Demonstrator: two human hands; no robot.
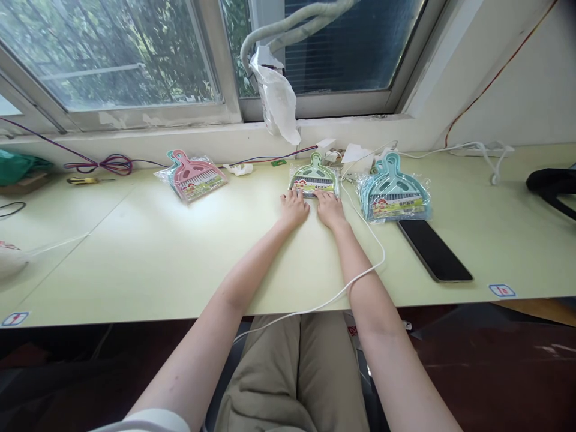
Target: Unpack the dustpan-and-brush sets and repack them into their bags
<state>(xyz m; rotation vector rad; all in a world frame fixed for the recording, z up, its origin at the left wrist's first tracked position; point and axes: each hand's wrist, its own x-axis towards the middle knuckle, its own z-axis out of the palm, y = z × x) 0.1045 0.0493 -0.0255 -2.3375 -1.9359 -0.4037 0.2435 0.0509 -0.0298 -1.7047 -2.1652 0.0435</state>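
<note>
A green dustpan and brush set (314, 174) in clear wrapping lies near the back of the pale table. My left hand (294, 207) rests at its lower left edge, and my right hand (330, 207) at its lower right edge. Both hands lie palm down with fingertips touching the package, fingers slightly spread. To the left is a wrapped pink dustpan set (196, 175). On the right lies a blue dustpan set (394, 189) in shiny plastic wrapping.
A black phone (435, 250) lies at the right. A white cable (384, 252) loops over my right forearm. Bundled wires (112, 164) and a screwdriver (83, 180) are at the back left. A white-wrapped pipe end (276, 96) hangs by the window.
</note>
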